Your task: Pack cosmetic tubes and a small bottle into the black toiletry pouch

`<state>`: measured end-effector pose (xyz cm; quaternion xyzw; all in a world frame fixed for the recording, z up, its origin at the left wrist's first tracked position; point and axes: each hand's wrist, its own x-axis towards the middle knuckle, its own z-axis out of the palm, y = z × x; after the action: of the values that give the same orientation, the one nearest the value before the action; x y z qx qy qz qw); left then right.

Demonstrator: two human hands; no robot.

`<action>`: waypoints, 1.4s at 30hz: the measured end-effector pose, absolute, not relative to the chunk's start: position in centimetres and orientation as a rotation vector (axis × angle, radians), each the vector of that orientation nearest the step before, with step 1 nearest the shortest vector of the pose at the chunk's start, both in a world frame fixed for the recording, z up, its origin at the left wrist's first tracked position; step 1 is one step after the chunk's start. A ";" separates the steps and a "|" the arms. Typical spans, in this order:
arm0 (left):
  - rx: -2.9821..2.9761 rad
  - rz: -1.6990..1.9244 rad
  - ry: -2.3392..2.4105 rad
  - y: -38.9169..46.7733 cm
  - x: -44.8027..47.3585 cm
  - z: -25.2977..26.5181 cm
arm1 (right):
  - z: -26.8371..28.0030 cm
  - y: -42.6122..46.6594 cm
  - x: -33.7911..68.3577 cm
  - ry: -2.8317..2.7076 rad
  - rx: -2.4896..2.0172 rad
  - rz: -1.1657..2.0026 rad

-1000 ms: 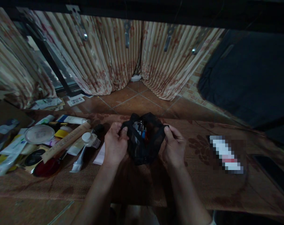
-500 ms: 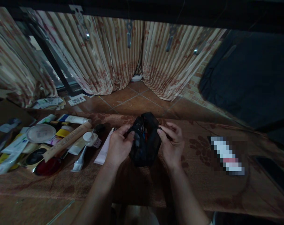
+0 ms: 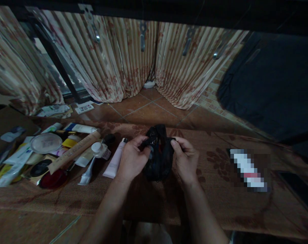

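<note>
A small black pouch (image 3: 159, 166) of soft, partly see-through cloth stands on the table in front of me, its mouth parted at the top. My left hand (image 3: 135, 154) pinches the left edge of the mouth between thumb and fingers. On the opposite side, my right hand (image 3: 185, 157) grips the right edge the same way. Some dark items show inside, too dim to name. Just left of my left hand lies a pale pink tube (image 3: 115, 161) with a dark cap, partly covered by the hand.
Cosmetics are heaped on the left, among them a round clear-lidded case (image 3: 46, 143), a white-capped bottle (image 3: 100, 150) and a brush (image 3: 86, 176). To the right lie a blurred-out object (image 3: 249, 169) and a dark phone (image 3: 297, 188). Striped curtains (image 3: 113, 61) hang behind the cloth-covered table.
Both hands still hold the pouch's rim. The left hand has shifted slightly right, narrowing the mouth and uncovering more of the pink tube. The camera view has moved a little.
</note>
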<state>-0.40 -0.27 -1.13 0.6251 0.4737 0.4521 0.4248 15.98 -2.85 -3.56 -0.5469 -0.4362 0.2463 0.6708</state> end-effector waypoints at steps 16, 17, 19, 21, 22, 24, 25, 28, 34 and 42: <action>1.580 1.092 1.226 0.0 -0.6 -1.8 | -3.5 -2.7 16.9 -1.009 -1.272 0.840; 1.588 1.092 1.223 0.0 -0.6 -1.8 | -3.4 -2.7 16.9 -1.005 -1.279 0.827; 1.596 1.088 1.220 0.0 -0.7 -1.8 | -3.3 -2.7 16.8 -0.991 -1.281 0.807; 1.595 1.076 1.224 0.0 -0.8 -1.7 | -3.4 -2.8 16.8 -0.991 -1.287 0.788; 1.597 1.069 1.227 0.0 -0.8 -1.6 | -3.4 -2.8 16.7 -0.996 -1.294 0.776; 1.612 1.059 1.232 0.0 -0.8 -1.5 | -3.5 -2.8 16.7 -1.005 -1.309 0.765; 1.627 1.051 1.234 0.0 -0.9 -1.4 | -3.5 -2.7 16.7 -1.010 -1.315 0.768; 1.694 1.024 1.243 -0.1 -0.9 -1.4 | -3.5 -2.6 16.6 -1.018 -1.315 0.795; 1.694 1.034 1.267 0.1 -0.9 -1.4 | -3.8 -2.5 16.7 -1.028 -1.319 0.727; 1.686 1.031 1.268 -0.1 -0.8 -1.1 | -3.6 -2.7 16.7 -1.087 -1.293 0.493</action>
<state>-0.77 -0.10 -1.06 0.6622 0.4980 0.4049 0.3867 16.72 -2.67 -3.63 -0.5664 -0.4761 0.2160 0.6371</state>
